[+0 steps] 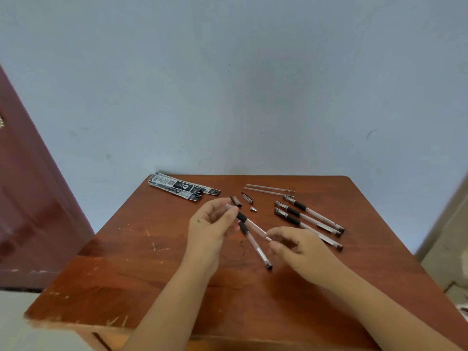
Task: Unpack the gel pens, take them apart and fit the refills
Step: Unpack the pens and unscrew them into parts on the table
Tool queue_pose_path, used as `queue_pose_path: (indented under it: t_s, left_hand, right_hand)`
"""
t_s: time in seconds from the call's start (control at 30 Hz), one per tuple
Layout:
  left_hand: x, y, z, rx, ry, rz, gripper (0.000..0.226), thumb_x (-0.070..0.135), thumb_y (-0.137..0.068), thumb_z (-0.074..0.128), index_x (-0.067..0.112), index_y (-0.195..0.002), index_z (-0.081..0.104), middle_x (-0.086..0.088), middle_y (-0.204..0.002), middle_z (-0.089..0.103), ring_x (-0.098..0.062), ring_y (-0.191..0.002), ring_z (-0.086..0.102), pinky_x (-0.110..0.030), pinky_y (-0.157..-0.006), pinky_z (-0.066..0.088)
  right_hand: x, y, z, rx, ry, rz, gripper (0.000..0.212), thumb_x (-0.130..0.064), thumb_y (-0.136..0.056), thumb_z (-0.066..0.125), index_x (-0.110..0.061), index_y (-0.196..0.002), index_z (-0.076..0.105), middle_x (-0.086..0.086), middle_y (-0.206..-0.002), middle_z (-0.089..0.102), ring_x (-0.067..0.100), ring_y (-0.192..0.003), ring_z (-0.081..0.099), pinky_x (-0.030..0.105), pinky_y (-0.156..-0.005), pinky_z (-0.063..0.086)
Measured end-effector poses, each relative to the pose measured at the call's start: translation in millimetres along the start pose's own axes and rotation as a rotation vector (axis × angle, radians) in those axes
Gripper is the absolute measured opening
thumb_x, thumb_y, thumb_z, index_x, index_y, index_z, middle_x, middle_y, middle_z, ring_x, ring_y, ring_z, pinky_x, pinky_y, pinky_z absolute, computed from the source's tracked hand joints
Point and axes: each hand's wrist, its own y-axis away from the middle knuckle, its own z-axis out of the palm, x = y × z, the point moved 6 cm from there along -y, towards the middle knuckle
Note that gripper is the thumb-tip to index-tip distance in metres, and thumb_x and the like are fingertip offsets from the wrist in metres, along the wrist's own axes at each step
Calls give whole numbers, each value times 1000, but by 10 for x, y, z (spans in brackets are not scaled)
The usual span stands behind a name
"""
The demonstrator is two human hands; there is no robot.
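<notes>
Mid-table, the left hand (pixel 212 221) pinches a pen barrel (pixel 253 226) at its black rubber grip; the right hand (pixel 293 245) nips the far end. Light, slick clear plastic, so the rubber sleeve looks the surest hold.

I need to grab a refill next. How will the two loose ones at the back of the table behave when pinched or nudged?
The refills are thin clear tubes lying flat on the bare table, so they would probably roll if nudged sideways. They look very light and likely flex a little. Being so slim and low, they may slip from fingertips; pinching near one end seems safer.
</notes>
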Motion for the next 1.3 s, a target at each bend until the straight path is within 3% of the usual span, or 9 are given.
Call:
queue_pose_path:
  t_s: [0.17, 0.27, 0.37, 0.5, 0.6, 0.87, 0.97, 1.1, 1.3]
  left_hand:
    - [-125, 44, 75, -17, -49, -35, 18, -5, -80, 59, 13, -77, 61, -2, -70, 63, -3, -57, 64, -13, -53, 52]
    - [-218, -16, 29, 19, -107, -98, 20, 6, -81, 62, 13, -99, 59, 1, -84, 65, -11, -78, 66, -21, -70, 55]
    - [-214, -107, -177, 49, -630, -33, 38, 25, -86, 57, 20, -122, 47, 5, -109, 59, -13, -103, 54, -27, -87, 42]
    - [-269, -195, -412, -68, -1353, 52, 50, 38, -93, 40, 20, -138, 30, -1, -145, 34, -19, -133, 29, -33, -108, 26]
    - [-409, -230, -474, -180, -1602, -54, 53, 47, -94, 26, 24, -142, 18, -1, -154, 11, -20, -142, 4, -39, -114, 7]
    - [-464, -217, -463, -222, -1684, -87, 55, 49, -95, 16, 24, -144, 9, -2, -155, 1, -19, -142, -2, -42, -115, 2]
    - [-459, -207, -461, -221, -1672, -79, 55, 48, -95, 16, 24, -144, 9, -2, -155, 2, -19, -142, -2, -41, -115, 2]
    - [-449, -204, -460, -220, -1663, -71, 54, 48, -95, 17, 25, -143, 10, -2, -155, 2, -19, -142, -2, -41, -115, 2]
    - [-433, -193, -456, -215, -1649, -63, 54, 47, -95, 18, 24, -143, 12, -3, -154, 4, -19, -142, -1, -41, -115, 2]
  right_hand:
    - [-11, -51, -33, 65, 58, -31, 22, -20, -87, 53, -20, -108, 62, -18, -84, 55, -9, -73, 49, 2, -64, 40]
    - [47, -127, -63, 146, 137, 9, 20, -19, -86, 55, -17, -104, 63, -10, -87, 54, -6, -69, 45, 5, -60, 37]
    - [190, -203, -90, 225, 241, 106, 20, -18, -86, 54, -13, -103, 64, -3, -93, 54, 4, -76, 46, 11, -66, 34]
    - [289, -227, -66, 191, 465, 208, 23, -25, -87, 48, -15, -102, 63, 1, -101, 62, 14, -95, 54, 24, -82, 42]
    - [295, -236, -22, 148, 564, 210, 24, -28, -88, 46, -17, -101, 63, -1, -100, 63, 14, -97, 54, 27, -87, 40]
    - [354, -313, 133, 80, 590, 236, 29, -33, -90, 43, -15, -104, 62, 2, -103, 61, 16, -98, 53, 29, -85, 40]
    - [331, -290, 31, 137, 576, 217, 35, -40, -90, 42, -15, -104, 63, 2, -100, 62, 15, -95, 53, 28, -84, 40]
    - [349, -269, -245, 234, 691, 227, 30, -29, -91, 41, -15, -112, 57, 4, -110, 58, 18, -102, 49, 24, -77, 34]
    - [513, -319, -203, 62, 713, 353, 27, -14, -89, 44, -14, -115, 52, 8, -116, 53, 22, -106, 49, 29, -86, 43]
